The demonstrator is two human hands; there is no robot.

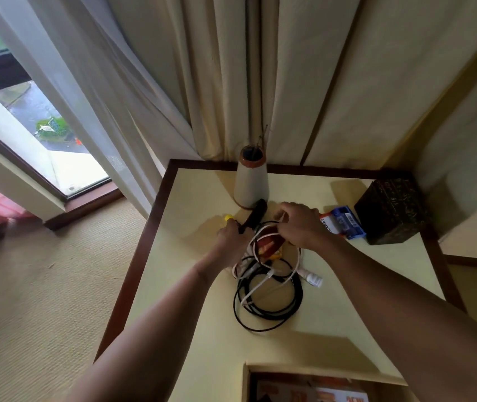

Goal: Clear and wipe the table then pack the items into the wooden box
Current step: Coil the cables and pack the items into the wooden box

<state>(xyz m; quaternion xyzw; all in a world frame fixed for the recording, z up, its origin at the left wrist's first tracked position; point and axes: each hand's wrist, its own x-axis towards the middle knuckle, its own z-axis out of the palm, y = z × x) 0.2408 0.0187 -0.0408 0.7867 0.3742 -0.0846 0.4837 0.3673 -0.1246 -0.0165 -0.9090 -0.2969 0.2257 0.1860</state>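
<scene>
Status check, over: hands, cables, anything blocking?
Left hand grips the black bar-shaped object. Right hand pinches the white cable, tangled with the black cable over a red packet. Table not cleared; dark box at far right.

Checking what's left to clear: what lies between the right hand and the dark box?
A blue and white packet, flat on the table, between right hand and dark box; head view.
</scene>
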